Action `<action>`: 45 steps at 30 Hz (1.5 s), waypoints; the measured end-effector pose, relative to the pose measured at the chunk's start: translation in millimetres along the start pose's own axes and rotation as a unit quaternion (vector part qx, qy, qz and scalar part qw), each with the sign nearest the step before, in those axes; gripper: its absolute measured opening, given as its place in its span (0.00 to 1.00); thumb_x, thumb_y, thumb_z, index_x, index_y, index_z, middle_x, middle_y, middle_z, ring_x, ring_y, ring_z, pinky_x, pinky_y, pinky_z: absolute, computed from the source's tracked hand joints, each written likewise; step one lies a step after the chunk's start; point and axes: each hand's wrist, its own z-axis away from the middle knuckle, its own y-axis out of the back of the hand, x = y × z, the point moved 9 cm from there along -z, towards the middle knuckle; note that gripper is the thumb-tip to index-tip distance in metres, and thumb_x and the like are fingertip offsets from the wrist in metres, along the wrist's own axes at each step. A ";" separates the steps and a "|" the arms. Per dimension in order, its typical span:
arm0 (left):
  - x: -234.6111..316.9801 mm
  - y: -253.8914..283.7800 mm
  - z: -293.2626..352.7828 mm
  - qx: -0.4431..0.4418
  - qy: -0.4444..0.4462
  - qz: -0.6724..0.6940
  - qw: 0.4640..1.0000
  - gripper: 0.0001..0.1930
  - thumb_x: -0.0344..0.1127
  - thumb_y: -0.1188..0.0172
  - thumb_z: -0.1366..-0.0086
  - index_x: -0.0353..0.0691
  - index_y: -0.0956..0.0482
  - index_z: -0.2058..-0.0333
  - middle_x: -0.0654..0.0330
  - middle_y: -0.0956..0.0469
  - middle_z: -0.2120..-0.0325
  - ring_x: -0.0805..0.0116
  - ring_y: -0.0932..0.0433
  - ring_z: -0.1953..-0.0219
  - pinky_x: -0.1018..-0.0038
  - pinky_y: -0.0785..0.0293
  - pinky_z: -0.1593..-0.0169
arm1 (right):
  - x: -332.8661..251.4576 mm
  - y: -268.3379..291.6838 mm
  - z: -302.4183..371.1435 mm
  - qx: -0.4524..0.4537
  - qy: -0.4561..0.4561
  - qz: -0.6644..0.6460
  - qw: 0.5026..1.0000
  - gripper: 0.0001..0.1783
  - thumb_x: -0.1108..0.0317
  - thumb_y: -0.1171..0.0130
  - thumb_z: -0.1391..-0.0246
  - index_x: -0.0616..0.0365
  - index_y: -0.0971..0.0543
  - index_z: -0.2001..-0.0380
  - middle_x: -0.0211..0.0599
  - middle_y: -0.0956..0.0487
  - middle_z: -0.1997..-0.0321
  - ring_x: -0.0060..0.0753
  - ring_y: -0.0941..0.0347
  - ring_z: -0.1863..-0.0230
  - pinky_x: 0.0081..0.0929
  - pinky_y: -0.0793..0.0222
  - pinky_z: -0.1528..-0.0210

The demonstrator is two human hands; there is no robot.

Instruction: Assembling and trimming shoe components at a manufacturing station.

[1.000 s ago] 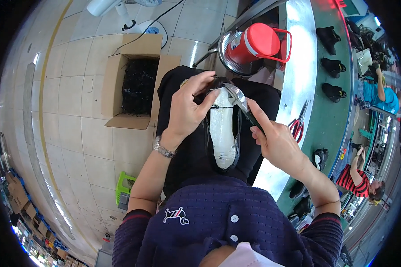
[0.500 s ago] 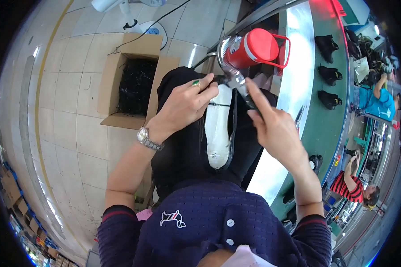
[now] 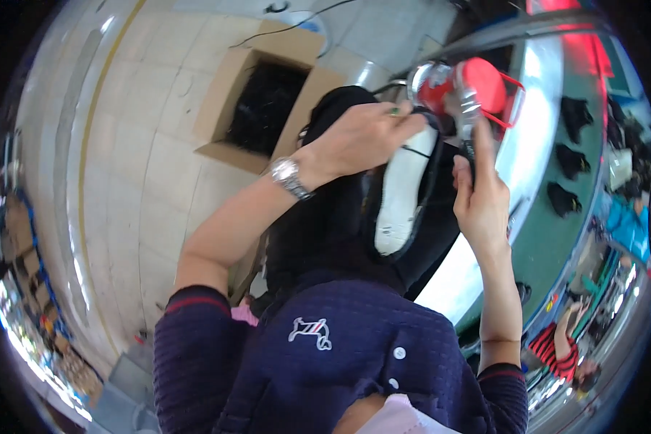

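While clamping the black shoe (image 3: 383, 210) sole-up — left hand (image 3: 365, 137) closed over its toe; right hand (image 3: 481, 199) wrapped round a metal tool (image 3: 466, 108), steadying for work.

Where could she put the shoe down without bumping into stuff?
Bare room: the green belt between the black shoe pieces and its shiny metal edge, and the tiled floor left of the open cardboard box. It's crowded around the red container near both hands.

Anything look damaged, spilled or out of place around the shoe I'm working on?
Nothing stands out. The left hand grips the black shoe, its white insole facing up, and the right hand holds a metal tool at its toe. No spill or tear shows.
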 end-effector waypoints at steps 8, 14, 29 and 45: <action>16.0 3.8 -0.9 -0.025 -0.082 -0.172 0.981 0.16 0.32 0.47 0.42 0.33 0.24 0.55 0.55 0.21 0.79 0.64 0.20 0.74 0.74 0.23 0.70 | 103.9 -2.1 78.2 0.116 -0.221 -0.217 0.944 0.36 0.75 0.55 0.37 0.45 0.53 0.30 0.35 0.24 0.72 0.19 0.32 0.78 0.18 0.33 0.75; 17.9 -1.5 -9.0 -0.044 -0.072 -0.147 0.986 0.14 0.31 0.47 0.42 0.36 0.23 0.57 0.57 0.21 0.77 0.62 0.20 0.69 0.70 0.23 0.62 | 211.1 -3.0 274.8 0.116 -0.473 0.079 0.870 0.36 0.59 0.49 0.38 0.39 0.50 0.30 0.57 0.33 0.38 0.62 0.26 0.52 0.45 0.30 0.56; -33.9 -65.9 3.9 -0.094 0.398 0.537 0.738 0.16 0.38 0.52 0.28 0.35 0.23 0.51 0.65 0.23 0.57 0.81 0.30 0.55 0.81 0.35 0.49 | -1.9 -33.0 1.9 0.144 0.007 -0.074 0.987 0.17 0.72 0.44 0.48 0.63 0.26 0.53 0.50 0.21 0.62 0.47 0.21 0.69 0.36 0.25 0.67; -41.5 -45.6 59.7 0.050 0.493 0.555 0.668 0.45 0.40 0.36 0.38 0.33 0.55 0.33 0.54 0.29 0.46 0.71 0.34 0.43 0.73 0.43 0.37 | 76.3 -60.5 52.4 -0.019 -0.166 -0.413 0.895 0.22 0.60 0.46 0.38 0.62 0.26 0.45 0.41 0.21 0.72 0.23 0.26 0.71 0.21 0.30 0.65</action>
